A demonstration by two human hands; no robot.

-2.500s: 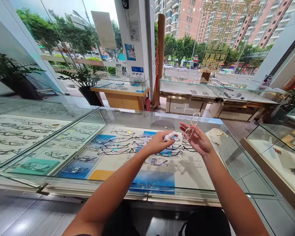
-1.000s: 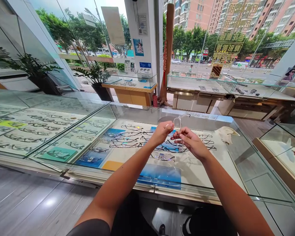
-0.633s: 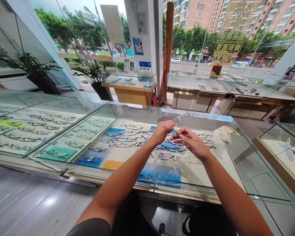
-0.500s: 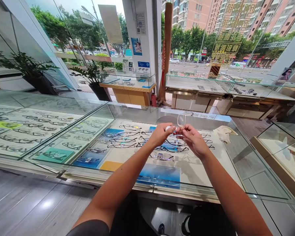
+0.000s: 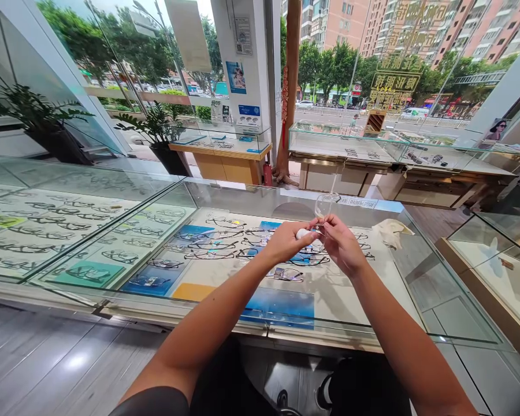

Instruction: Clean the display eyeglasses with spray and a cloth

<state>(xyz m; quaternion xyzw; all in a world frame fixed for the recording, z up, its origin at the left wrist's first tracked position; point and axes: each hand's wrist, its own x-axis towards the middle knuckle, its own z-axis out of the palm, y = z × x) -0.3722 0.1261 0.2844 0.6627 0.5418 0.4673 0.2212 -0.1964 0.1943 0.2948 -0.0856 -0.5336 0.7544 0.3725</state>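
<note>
Over the glass counter, a pair of thin-rimmed eyeglasses [image 5: 324,206] is held between both hands, one clear lens upward and a thin temple pointing up. My right hand [image 5: 343,245] pinches the frame with thumb and fingertips. My left hand [image 5: 288,240] is closed around a small white object [image 5: 303,233], its fingertips meeting the frame beside the right hand's. Whether the white object is cloth or something firm, I cannot tell. Fingers hide the lower part of the eyeglasses.
Beneath my hands, the glass display case [image 5: 364,329] holds rows of eyeglasses [image 5: 210,253] and blue cards [image 5: 281,306]. A crumpled pale cloth [image 5: 392,234] lies at its right. Another case [image 5: 481,248] stands farther right. Potted plants [image 5: 156,136] are behind the counter.
The eyeglasses have turned in my fingers, and a temple now points upward. More of the white object shows by my left thumb. The camera view has shifted slightly.
</note>
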